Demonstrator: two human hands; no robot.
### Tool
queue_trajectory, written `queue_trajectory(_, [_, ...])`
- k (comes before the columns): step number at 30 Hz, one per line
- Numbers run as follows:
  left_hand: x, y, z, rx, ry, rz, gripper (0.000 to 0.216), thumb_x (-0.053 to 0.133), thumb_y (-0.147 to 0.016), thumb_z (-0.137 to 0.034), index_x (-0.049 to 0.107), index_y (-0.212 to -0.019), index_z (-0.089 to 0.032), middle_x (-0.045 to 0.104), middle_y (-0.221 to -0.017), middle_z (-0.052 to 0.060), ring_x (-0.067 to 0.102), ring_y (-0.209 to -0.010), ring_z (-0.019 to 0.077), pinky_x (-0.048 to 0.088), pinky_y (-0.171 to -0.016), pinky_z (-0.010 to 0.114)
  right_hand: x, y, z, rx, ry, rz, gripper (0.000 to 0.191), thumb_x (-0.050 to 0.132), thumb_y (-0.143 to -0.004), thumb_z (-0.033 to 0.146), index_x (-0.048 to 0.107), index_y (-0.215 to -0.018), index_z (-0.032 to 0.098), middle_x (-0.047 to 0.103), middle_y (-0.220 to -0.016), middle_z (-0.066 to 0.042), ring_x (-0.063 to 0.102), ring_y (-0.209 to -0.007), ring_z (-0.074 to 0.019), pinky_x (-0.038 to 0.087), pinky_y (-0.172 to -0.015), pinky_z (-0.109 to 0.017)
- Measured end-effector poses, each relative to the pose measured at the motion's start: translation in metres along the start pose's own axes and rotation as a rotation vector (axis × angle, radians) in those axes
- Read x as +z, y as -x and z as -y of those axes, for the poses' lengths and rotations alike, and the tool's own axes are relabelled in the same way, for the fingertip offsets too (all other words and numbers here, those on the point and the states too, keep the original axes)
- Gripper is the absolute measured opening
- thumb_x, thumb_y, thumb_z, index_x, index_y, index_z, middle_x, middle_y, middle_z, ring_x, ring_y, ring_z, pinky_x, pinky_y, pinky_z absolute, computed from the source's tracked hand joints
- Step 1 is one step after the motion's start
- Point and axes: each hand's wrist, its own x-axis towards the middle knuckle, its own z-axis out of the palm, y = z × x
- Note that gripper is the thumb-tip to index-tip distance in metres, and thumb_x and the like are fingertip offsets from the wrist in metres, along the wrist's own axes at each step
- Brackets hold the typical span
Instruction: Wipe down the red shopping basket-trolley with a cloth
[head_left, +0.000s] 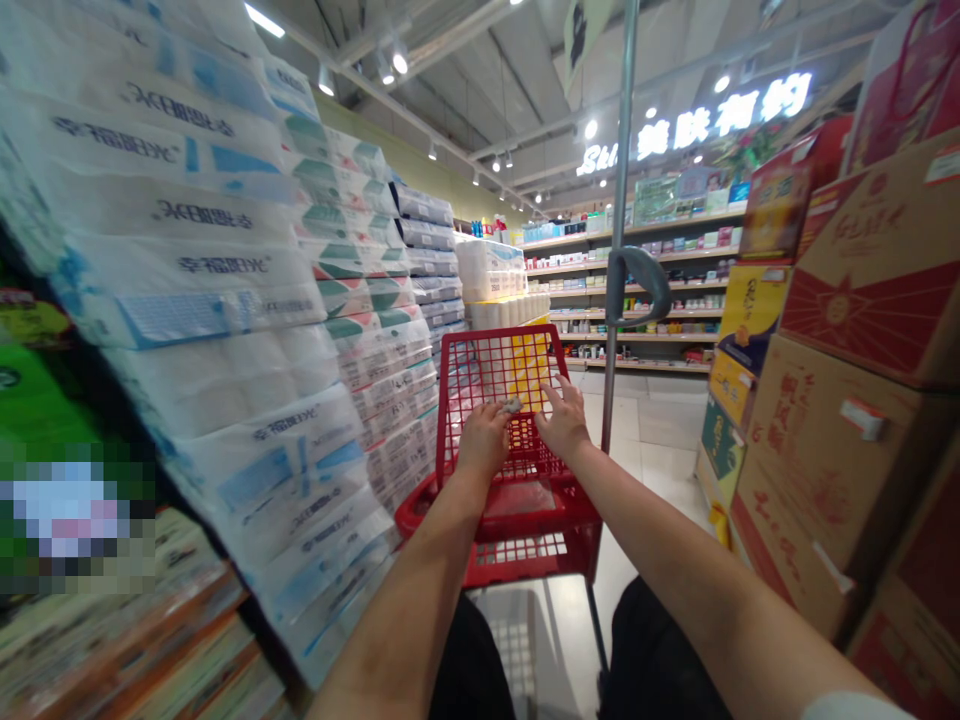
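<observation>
The red cart (pixel 517 520) sits at centre, squeezed between tissue packs (pixel 225 300) with mirrored print at 9 o'clock and cartons (pixel 862 300) at 3 o'clock. The left hand (pixel 484 438) has its fingers curled shut on the cart's mesh. The right hand (pixel 564 422) rests against the mesh with fingers spread open. A lit sign (pixel 720 115) glows at 1 o'clock, above open floor (pixel 652 440).
</observation>
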Motion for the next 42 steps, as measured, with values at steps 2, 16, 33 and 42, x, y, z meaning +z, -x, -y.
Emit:
queue_trajectory(2, [0.0000, 0.0000, 0.0000, 0.004, 0.007, 0.006, 0.037, 0.053, -0.079, -0.005, 0.067, -0.109, -0.020, 0.064, -0.113, 0.007, 0.053, -0.105, 0.0217, 0.046, -0.098, 0.040, 0.0000, -0.0002, 0.0000, -0.004, -0.002, 0.000, 0.050, 0.056, -0.076, 0.019, 0.057, -0.125, 0.014, 0.039, -0.141, -0.016, 0.033, -0.132, -0.0305, 0.026, -0.111, -0.050])
queue_trajectory(16, [0.0015, 0.0002, 0.0008, 0.083, 0.056, 0.050, 0.035, 0.054, -0.080, -0.006, 0.068, -0.108, -0.022, 0.063, -0.114, 0.005, 0.052, -0.107, 0.0197, 0.045, -0.100, 0.038, 0.0004, -0.0001, -0.0003, 0.014, 0.013, 0.008, 0.049, 0.058, -0.076, 0.020, 0.058, -0.125, 0.013, 0.038, -0.142, -0.017, 0.034, -0.131, -0.0322, 0.027, -0.111, -0.050])
queue_trajectory(33, [0.0027, 0.0014, 0.0011, -0.005, 0.050, 0.021, 0.031, 0.054, -0.080, -0.007, 0.069, -0.103, -0.020, 0.064, -0.110, 0.007, 0.053, -0.104, 0.0199, 0.046, -0.097, 0.038, 0.0010, 0.0001, -0.0007, 0.020, 0.011, 0.013, 0.048, 0.056, -0.077, 0.022, 0.057, -0.125, 0.015, 0.038, -0.142, -0.016, 0.032, -0.132, -0.0315, 0.027, -0.110, -0.051])
queue_trajectory(42, [0.0022, 0.0019, 0.0006, -0.025, 0.050, 0.016, 0.026, 0.056, -0.080, -0.009, 0.070, -0.099, -0.020, 0.064, -0.107, 0.007, 0.054, -0.103, 0.0203, 0.048, -0.095, 0.039, 0.0010, 0.0004, -0.0005, 0.017, -0.005, 0.008, 0.048, 0.056, -0.077, 0.021, 0.057, -0.124, 0.016, 0.038, -0.141, -0.014, 0.032, -0.132, -0.0308, 0.027, -0.110, -0.051])
